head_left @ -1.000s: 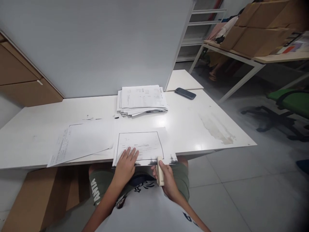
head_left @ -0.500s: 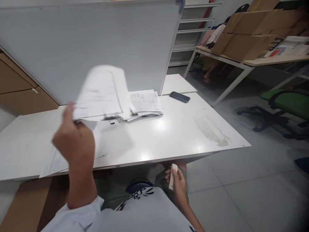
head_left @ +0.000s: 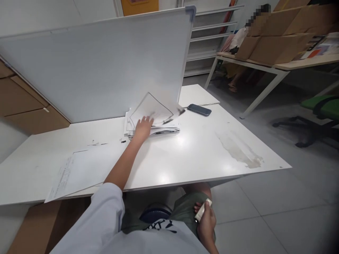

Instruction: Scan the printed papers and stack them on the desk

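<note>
My left hand (head_left: 143, 128) reaches over the table to a stack of papers (head_left: 165, 132). Its fingers are stretched out on top of a printed sheet (head_left: 153, 107), which is blurred and tilted over the stack. Low by my thigh, my right hand (head_left: 207, 222) is closed around a small cream-coloured oblong object (head_left: 203, 210); its exact kind is not clear. At the table's front left lies another sheet of paper (head_left: 87, 167), slightly over the edge. Small black scraps (head_left: 123, 141) lie left of the stack.
A whiteboard (head_left: 106, 67) stands behind the white table (head_left: 196, 155). Right of the papers lies a dark phone (head_left: 199, 109). Cardboard boxes (head_left: 275, 47) stand on another desk, with a person (head_left: 239, 37) behind. A green chair (head_left: 321, 107) is at right.
My left hand has moved right and forward, bringing the lifted sheets from the left down onto the stack. My right hand still holds the cream object, now tilted more. The view has shifted slightly.
</note>
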Demonstrator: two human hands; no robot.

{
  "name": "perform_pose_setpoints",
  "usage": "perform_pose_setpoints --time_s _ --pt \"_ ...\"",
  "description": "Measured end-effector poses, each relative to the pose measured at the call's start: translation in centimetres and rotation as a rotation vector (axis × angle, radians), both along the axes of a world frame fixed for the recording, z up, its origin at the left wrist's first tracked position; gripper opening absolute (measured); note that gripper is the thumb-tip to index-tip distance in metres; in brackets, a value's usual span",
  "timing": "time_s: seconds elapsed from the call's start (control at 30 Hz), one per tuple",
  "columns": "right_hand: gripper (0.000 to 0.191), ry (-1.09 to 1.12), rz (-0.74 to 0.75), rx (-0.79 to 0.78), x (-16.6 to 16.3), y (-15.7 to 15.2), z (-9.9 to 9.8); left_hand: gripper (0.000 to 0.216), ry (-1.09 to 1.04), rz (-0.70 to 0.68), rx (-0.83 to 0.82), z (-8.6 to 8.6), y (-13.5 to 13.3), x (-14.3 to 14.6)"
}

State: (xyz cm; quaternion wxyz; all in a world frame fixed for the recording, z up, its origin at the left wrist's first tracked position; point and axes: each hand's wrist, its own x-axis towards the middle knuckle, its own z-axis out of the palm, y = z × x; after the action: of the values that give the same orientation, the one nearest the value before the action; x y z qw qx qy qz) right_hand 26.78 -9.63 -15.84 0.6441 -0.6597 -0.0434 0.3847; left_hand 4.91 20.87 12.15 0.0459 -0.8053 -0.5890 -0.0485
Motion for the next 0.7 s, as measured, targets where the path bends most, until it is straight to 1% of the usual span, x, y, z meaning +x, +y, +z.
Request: perform_pose_setpoints --time_s 0.07,0.13,0.2,0.27,0.33,0.37,0.43,0.5,0.53,0.57,0.63,0.67,0.7 --pt "0.041 0.004 -0.002 0.008 0.3 -0.2 -0.2 0.055 0.049 -0.019 -0.112 -3.0 1.7 0.0" --pt "0.04 0.007 -0.005 0.004 0.7 -0.5 -0.3 0.056 0.042 -0.022 -0.153 -4.8 3.1 -0.5" --pt "0.041 -0.002 0.005 -0.011 1.2 -0.7 -0.2 0.062 0.03 -0.057 -0.208 -5.5 4.2 -1.2" --pt "0.042 -0.006 0.022 -0.03 1.9 -1.0 -0.2 0.074 0.014 -0.107 -0.26 -5.4 4.6 -1.7" --pt "0.041 0.011 0.036 -0.038 2.5 -1.4 -0.3 0.087 -0.015 -0.157 -0.253 -5.2 4.0 -2.4" --pt "0.04 0.027 0.036 -0.04 2.8 -1.6 -0.3 0.088 -0.036 -0.175 -0.221 -5.2 3.1 -2.9" --pt "0.038 0.056 0.032 -0.04 3.1 -2.0 -0.6 0.081 -0.068 -0.188 -0.146 -5.3 -0.1 -4.6" --pt "0.036 0.069 0.04 -0.039 3.1 -2.3 -0.9 0.073 -0.062 -0.14 -0.139 -5.7 -5.1 -7.3" --pt "0.035 0.067 0.049 -0.04 3.0 -2.4 -1.0 0.073 -0.041 -0.079 -0.175 -6.1 -8.1 -9.1" --pt "0.035 0.063 0.061 -0.042 3.0 -2.4 -1.0 0.077 -0.024 0.01 -0.219 -6.6 -11.2 -11.1" --pt "0.034 0.056 0.075 -0.055 2.8 -2.3 -1.2 0.09 -0.017 0.25 -0.268 -8.2 -17.2 -15.0" --pt "0.034 0.055 0.076 -0.064 2.7 -2.1 -1.2 0.093 -0.023 0.333 -0.234 -9.1 -20.0 -16.7" --pt "0.034 0.057 0.074 -0.072 2.6 -1.9 -1.3 0.091 -0.04 0.378 -0.175 -10.0 -22.4 -18.2"
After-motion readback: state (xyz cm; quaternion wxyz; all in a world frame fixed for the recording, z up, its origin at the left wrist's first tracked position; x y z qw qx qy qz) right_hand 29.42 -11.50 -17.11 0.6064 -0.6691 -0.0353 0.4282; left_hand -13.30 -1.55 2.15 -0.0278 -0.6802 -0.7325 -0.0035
